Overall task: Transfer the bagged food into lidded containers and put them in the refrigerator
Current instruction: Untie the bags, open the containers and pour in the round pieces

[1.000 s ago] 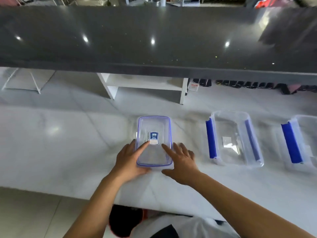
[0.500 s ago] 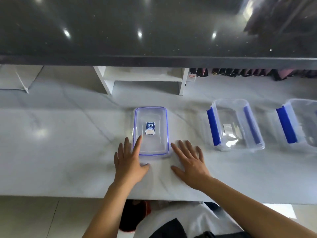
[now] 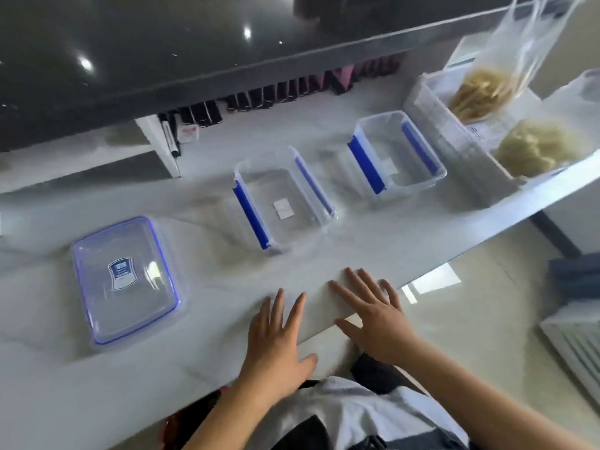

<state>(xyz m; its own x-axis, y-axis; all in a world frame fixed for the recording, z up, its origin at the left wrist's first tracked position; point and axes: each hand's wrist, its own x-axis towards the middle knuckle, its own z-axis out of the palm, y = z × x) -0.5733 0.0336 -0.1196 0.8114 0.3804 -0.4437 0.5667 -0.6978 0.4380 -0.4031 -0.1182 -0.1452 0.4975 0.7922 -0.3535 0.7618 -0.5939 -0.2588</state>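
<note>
Bagged food (image 3: 480,92) is well beyond the left hand (image 3: 276,339) and right hand (image 3: 373,319), both flat, spread and empty at the counter's (image 3: 207,368) near edge, seemingly free to fetch it; past the lidded container (image 3: 125,280) and two open containers (image 3: 250,219), long axes running away, it stands upright, handles up, far right.

Near strip of surface (image 3: 211,287) bare. Lidded container (image 3: 125,280) blocks left; wide lane between it and middle open container (image 3: 282,199). Narrow gap to right open container (image 3: 394,154). Basket (image 3: 454,147) walls far right. Dark overhang (image 3: 162,60) caps rear.
</note>
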